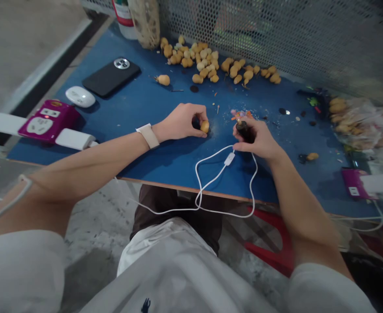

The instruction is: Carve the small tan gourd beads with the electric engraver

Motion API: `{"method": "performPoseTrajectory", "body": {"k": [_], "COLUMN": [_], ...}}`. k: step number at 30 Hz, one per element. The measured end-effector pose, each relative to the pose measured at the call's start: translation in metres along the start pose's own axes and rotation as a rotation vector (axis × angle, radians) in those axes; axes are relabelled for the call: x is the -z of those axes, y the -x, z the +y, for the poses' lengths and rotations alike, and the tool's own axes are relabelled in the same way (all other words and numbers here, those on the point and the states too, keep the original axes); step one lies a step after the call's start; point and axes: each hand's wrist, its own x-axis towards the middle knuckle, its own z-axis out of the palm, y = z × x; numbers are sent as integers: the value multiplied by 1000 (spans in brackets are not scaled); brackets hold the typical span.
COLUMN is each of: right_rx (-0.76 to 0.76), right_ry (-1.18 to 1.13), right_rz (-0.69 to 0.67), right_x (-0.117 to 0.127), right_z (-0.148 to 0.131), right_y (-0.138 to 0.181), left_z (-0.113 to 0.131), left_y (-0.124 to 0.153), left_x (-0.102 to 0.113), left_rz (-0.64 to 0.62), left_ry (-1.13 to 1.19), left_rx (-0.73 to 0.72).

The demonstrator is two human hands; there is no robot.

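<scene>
My left hand [183,122] rests on the blue table [139,104], fingers closed round a small tan gourd-shaped piece [205,126]. My right hand [258,140] grips a dark corded tool [244,131] upright, a short way right of that piece. A white cable with an inline switch [229,158] runs from the tool and loops down over the table's front edge. Tiny orange and pink bits [240,114] lie just beyond the tool's tip. A pale band sits on my left wrist [148,135].
A heap of tan pieces [204,61] lies at the back by a mesh wall [276,30]. A black phone [111,77], white mouse [79,96] and magenta power strip [46,121] sit left. Bagged pieces [351,121] and another power strip [354,184] sit right.
</scene>
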Motion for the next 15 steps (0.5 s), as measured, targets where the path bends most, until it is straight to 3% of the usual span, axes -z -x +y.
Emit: {"method": "performPoseTrajectory", "body": {"k": [4, 15], "right_rx": [-94, -121], "right_ry": [15, -31], "right_rz": [-196, -252], "right_x": [10, 8], "right_z": [-15, -27], "right_y": [4, 1], "left_z": [-1, -1], "left_y": [1, 1], "left_x": [0, 1], "left_rz": [6, -2], "left_ry": [-4, 4], "left_rx": [8, 26]}}
